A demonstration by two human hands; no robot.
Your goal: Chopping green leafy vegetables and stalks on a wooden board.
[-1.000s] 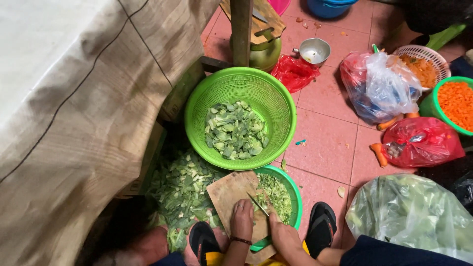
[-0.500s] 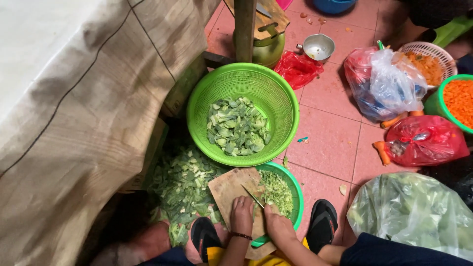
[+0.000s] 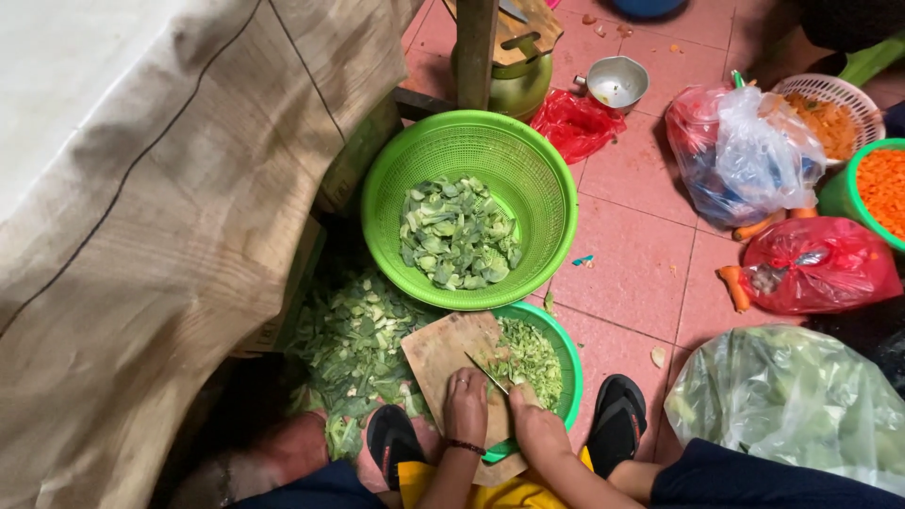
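Observation:
My left hand (image 3: 465, 405) presses down on a wooden cutting board (image 3: 441, 351), fingers closed over green vegetable pieces by the blade. My right hand (image 3: 535, 429) grips a knife (image 3: 487, 371) whose blade points up-left across the board. The board lies over a small green basin (image 3: 568, 366) that holds finely chopped greens (image 3: 528, 356). Just above stands a large green basket (image 3: 469, 151) with cut green vegetable chunks (image 3: 458, 234) in it. Black sandals (image 3: 615, 421) flank my hands.
Loose cut greens (image 3: 349, 344) are heaped on the floor at left beside a tan cloth (image 3: 160, 207). A clear bag of greens (image 3: 792, 401), red bags (image 3: 815, 264), carrots (image 3: 733, 286), a metal bowl (image 3: 617, 83) and orange-filled baskets (image 3: 881, 184) lie on the pink tiles.
The view has shifted slightly downward and the hands have stayed on the board, the knife blade moving a little over the greens.

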